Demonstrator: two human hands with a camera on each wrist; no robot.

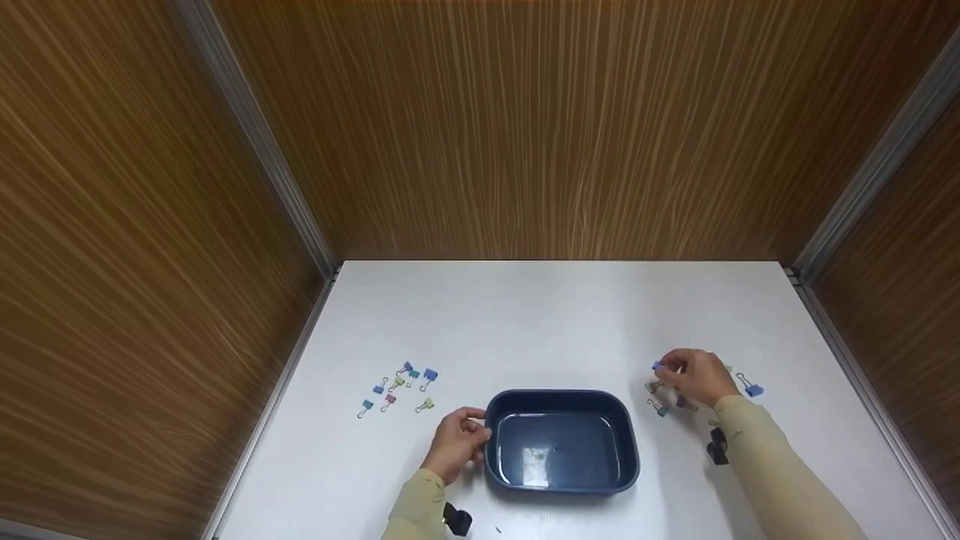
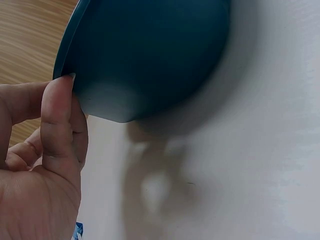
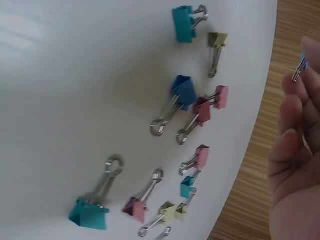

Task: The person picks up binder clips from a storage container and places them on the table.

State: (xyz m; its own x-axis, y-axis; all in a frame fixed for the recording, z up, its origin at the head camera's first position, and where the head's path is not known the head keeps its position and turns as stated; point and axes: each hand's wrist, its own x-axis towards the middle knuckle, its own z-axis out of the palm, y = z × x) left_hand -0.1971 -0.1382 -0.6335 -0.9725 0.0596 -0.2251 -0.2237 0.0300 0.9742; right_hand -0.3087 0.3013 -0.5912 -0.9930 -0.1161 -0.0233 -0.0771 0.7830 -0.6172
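Note:
At the left end of a dark blue plastic tub [image 1: 577,435], my left hand [image 1: 455,442] pinches the rim between thumb and fingers. The left wrist view shows the thumb [image 2: 57,107] on the tub's outer wall [image 2: 150,55]. My right hand [image 1: 701,377] holds a small blue binder clip [image 1: 658,365] in its fingertips, over the clips at the tub's right. In the right wrist view only the silver handle and a bit of blue of this clip [image 3: 301,65] show; fingers hide the rest. The tub's inside is bare.
Right of the tub lie several binder clips, among them a teal one [image 3: 90,215], a blue one [image 3: 184,92] and a pink one [image 3: 135,209]. Left of it lie several more, including a red one [image 1: 390,399]. Wood-grain panels [image 1: 555,135] enclose the white table [image 1: 510,315].

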